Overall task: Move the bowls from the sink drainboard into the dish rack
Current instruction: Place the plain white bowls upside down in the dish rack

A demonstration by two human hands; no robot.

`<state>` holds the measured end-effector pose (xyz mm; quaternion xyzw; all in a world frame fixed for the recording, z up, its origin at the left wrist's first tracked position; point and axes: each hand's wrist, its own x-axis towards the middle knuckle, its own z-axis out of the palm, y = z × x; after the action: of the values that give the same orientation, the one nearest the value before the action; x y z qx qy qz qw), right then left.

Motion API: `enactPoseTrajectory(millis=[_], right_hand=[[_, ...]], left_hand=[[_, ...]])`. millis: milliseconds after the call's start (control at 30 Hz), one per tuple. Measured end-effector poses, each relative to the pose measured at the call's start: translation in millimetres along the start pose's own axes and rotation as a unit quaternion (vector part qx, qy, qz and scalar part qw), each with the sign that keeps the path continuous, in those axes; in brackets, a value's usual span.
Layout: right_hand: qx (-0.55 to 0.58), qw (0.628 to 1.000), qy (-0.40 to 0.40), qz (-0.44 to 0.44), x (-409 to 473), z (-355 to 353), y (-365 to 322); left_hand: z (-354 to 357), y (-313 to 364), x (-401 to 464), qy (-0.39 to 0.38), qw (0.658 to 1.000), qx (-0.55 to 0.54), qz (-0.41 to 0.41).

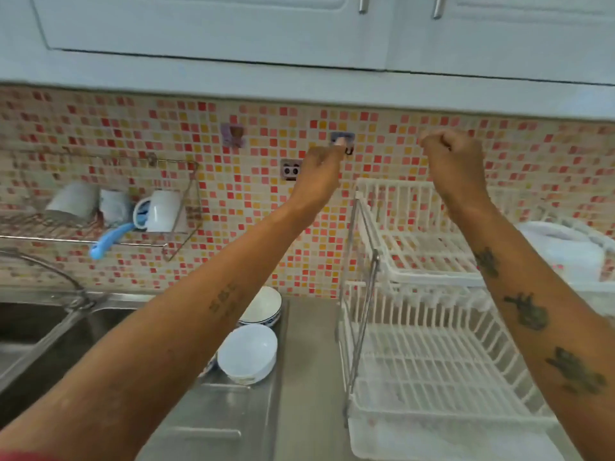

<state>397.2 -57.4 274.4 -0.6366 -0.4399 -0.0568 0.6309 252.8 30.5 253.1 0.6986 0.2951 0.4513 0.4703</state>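
Two white bowls stand on the steel drainboard (213,414): a plain one (248,352) nearer me and one with a blue pattern (263,307) behind it, partly hidden by my left forearm. A white two-tier dish rack (422,331) stands to their right with nothing on its shelves. Both my arms are stretched out high in front of the tiled wall. My left hand (319,176) is closed into a fist, holding nothing. My right hand (452,158) is also a fist above the rack's upper tier.
The sink (43,341) and its tap (50,271) lie at the left. A wall-mounted wire rack (109,227) holds mugs and a blue brush. Wall cupboards hang overhead. A socket (291,168) and hooks sit on the mosaic wall. A white cloth-covered item (562,247) stands far right.
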Motion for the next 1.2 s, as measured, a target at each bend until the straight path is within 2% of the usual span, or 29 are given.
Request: enactPoseTrajectory(millis=[100, 200, 333, 400, 500, 600, 667, 767, 933, 1100, 1200], right_hand=[[0.065, 0.994, -0.087, 0.001, -21.1, 68.7, -27.8], [0.083, 0.981, -0.174, 0.025, -47.9, 130.4, -36.4], [0.073, 0.948, -0.289, 0.110, -83.1, 199.8, -23.1], [0.049, 0.922, -0.344, 0.170, -99.0, 226.8, -4.3], [-0.002, 0.877, -0.405, 0.259, -123.9, 255.1, 40.7], [-0.043, 0.846, -0.415, 0.333, -149.7, 268.9, 93.5], [-0.058, 0.834, -0.407, 0.367, -165.1, 272.8, 124.1], [-0.049, 0.820, -0.398, 0.408, -181.9, 274.9, 160.8], [-0.036, 0.806, -0.387, 0.447, -200.1, 278.9, 198.0], [0.017, 0.809, -0.350, 0.472, -224.0, 300.0, 246.6], [0.031, 0.812, -0.316, 0.490, -232.3, 296.8, 226.2]], left_hand=[[-57.6, -28.4, -4.9, 0.086, 0.994, 0.002, -0.063], [-113.7, -73.5, -15.4, 0.159, 0.979, -0.006, -0.130], [-166.7, -152.8, -37.8, 0.223, 0.943, -0.044, -0.243], [-179.2, -194.2, -55.7, 0.216, 0.924, -0.069, -0.308], [-183.9, -250.4, -86.9, 0.160, 0.895, -0.093, -0.405], [-175.5, -295.6, -115.3, 0.099, 0.851, -0.153, -0.492], [-165.2, -324.0, -127.6, 0.080, 0.829, -0.185, -0.521], [-147.3, -358.4, -134.8, 0.119, 0.814, -0.217, -0.526], [-115.1, -391.4, -131.2, 0.176, 0.836, -0.205, -0.478], [-91.8, -413.0, -126.4, 0.259, 0.826, -0.289, -0.409], [-84.7, -412.5, -125.6, 0.277, 0.839, -0.291, -0.366]])
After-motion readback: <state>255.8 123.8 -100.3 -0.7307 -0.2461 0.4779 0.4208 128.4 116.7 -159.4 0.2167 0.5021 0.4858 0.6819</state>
